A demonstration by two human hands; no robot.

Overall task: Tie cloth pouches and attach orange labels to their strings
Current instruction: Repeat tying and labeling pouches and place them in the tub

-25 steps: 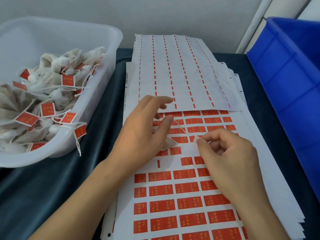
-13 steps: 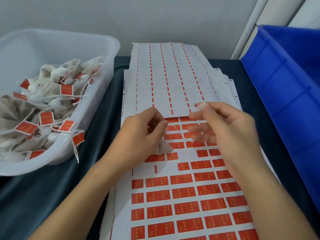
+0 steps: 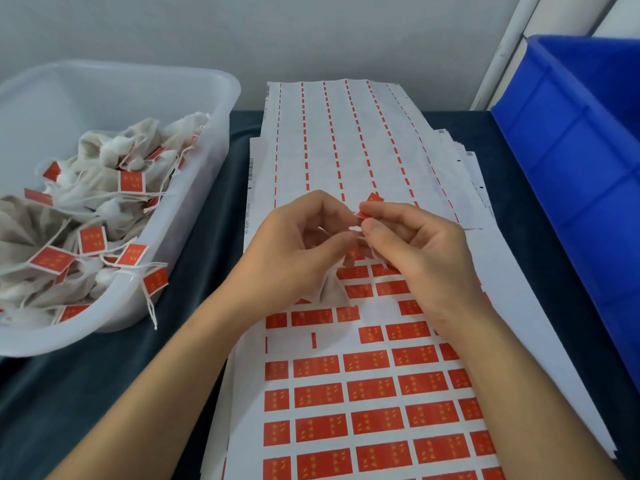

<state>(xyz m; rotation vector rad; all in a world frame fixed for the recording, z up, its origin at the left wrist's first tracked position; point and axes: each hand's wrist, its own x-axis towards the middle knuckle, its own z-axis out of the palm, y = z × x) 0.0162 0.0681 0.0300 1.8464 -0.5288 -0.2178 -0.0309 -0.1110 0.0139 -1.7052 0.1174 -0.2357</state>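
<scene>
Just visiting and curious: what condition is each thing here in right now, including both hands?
Left hand: fingers curled, holding a cloth pouch.
Right hand: pinching an orange label, peeled off.
Label sheet: partly used, gaps in upper rows.
Spent sheet: stripped, only thin orange slivers left.
White tub: holds labelled pouches.
Blue crate: contents out of view.

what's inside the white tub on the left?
The white tub holds a heap of tied cloth pouches, with orange labels on their strings; one label hangs over the rim. Lower layers and the tub bottom are covered.
</scene>
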